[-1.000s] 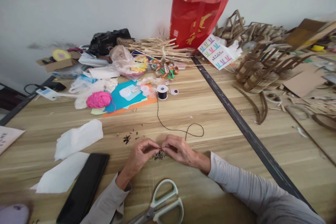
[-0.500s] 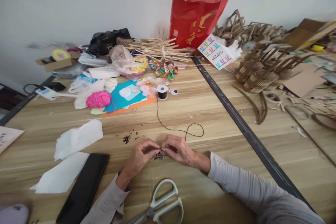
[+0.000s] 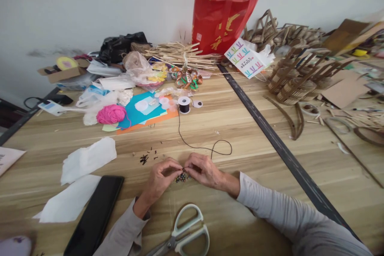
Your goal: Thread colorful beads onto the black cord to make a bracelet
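Observation:
My left hand [image 3: 160,176] and my right hand [image 3: 202,170] meet fingertip to fingertip near the front of the wooden table [image 3: 246,128]. Between them they pinch a small cluster of dark, multicoloured beads [image 3: 181,177] strung on a thin black cord [image 3: 195,147]. The cord loops away behind my right hand and runs back to a small spool [image 3: 184,104]. Several loose dark bits [image 3: 145,159] lie scattered just left of my left hand.
Pale-handled scissors [image 3: 186,234] lie in front of my hands, a black phone [image 3: 94,216] and white tissue sheets [image 3: 87,160] to the left. Pink yarn [image 3: 111,114], coloured paper, bags and a red bag [image 3: 220,14] crowd the back. Cardboard pieces [image 3: 292,84] cover the right side.
Both hands stay pinched together on the beads. The view has shifted slightly; nothing on the table has moved.

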The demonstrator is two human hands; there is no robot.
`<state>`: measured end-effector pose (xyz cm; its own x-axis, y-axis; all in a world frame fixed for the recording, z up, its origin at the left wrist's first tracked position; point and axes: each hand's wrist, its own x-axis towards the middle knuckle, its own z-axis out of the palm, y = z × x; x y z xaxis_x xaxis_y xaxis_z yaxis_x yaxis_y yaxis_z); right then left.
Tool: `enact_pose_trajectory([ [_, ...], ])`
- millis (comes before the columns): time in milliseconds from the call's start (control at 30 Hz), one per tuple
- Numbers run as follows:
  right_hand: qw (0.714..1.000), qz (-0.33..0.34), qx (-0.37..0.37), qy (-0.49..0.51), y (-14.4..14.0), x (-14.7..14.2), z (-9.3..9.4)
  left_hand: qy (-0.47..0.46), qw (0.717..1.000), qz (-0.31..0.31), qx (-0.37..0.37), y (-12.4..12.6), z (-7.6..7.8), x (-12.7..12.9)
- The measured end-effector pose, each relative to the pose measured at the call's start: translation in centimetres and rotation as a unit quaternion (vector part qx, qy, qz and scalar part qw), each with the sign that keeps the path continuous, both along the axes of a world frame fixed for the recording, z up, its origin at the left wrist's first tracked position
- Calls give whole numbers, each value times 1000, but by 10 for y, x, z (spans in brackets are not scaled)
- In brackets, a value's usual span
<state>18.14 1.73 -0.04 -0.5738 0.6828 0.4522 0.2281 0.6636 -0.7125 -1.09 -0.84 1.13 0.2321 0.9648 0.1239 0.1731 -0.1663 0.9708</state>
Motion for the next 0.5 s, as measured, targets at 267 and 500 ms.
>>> enact_pose_trajectory([
  [267, 1000, -2, 10, 3, 0, -1, -3, 27, 998, 7, 53, 0, 1, 2],
  [500, 1000, -2, 12, 5, 0, 0, -2, 37, 999, 10, 20, -2, 1, 2],
])
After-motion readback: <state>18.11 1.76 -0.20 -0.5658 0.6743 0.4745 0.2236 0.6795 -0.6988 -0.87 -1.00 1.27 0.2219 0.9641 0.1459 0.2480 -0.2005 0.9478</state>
